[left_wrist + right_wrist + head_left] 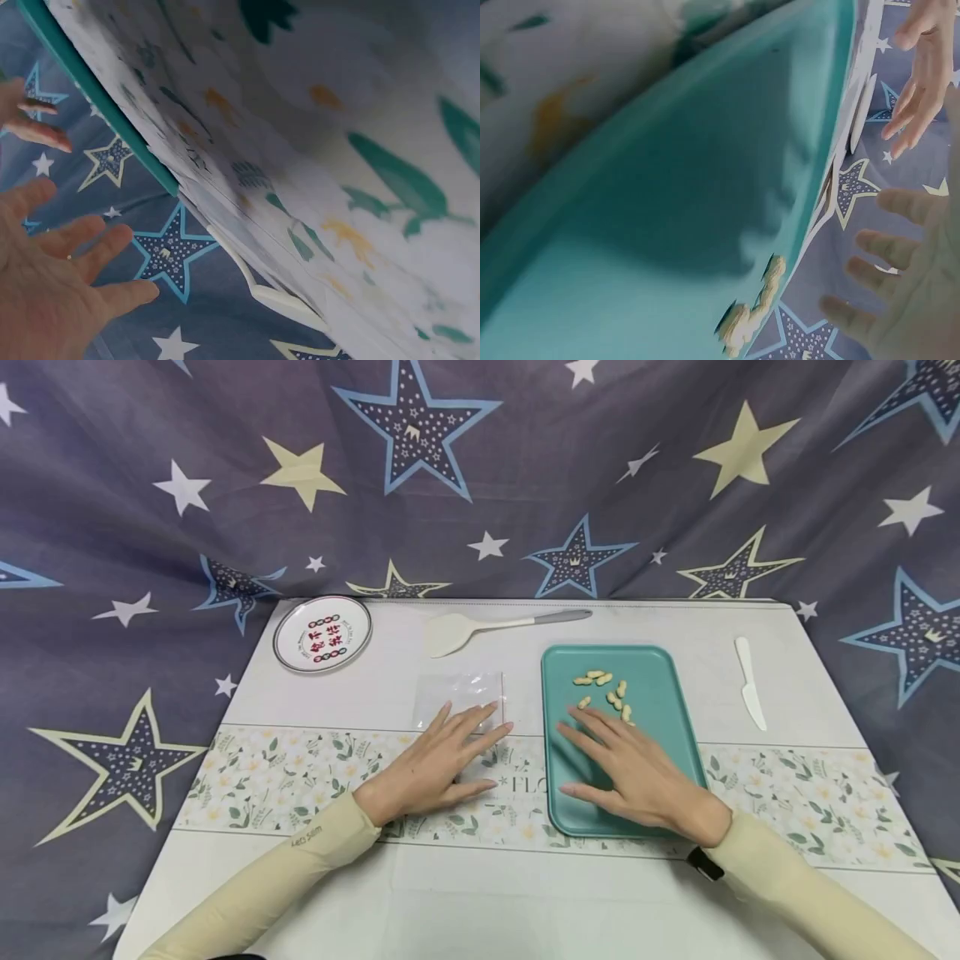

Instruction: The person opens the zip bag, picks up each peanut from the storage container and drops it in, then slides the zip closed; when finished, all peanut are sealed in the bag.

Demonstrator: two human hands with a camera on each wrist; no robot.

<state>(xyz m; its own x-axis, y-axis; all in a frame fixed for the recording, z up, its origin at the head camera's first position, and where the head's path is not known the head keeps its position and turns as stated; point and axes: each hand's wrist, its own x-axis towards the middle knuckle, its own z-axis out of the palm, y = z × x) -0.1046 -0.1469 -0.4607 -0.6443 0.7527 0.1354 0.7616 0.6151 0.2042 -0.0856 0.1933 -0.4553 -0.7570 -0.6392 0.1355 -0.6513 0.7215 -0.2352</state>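
Both hands poised, no peanut (pixel 621 690) gripped yet

This looks like the reaching stage: the right hand (pixel 637 772) hovers over the tray (pixel 663 693), fingers spread apart and bare of any load. The left hand (pixel 431 772), fingers also apart and holding nothing, is seen over the near edge of the clear bag (pixel 459 689) left of the tray. Picking up a nut would likely call for lowering the right fingers and pinching lightly. The peanuts lie loosely scattered toward the tray's far end: pale tan, unshelled, narrow-waisted, some touching.
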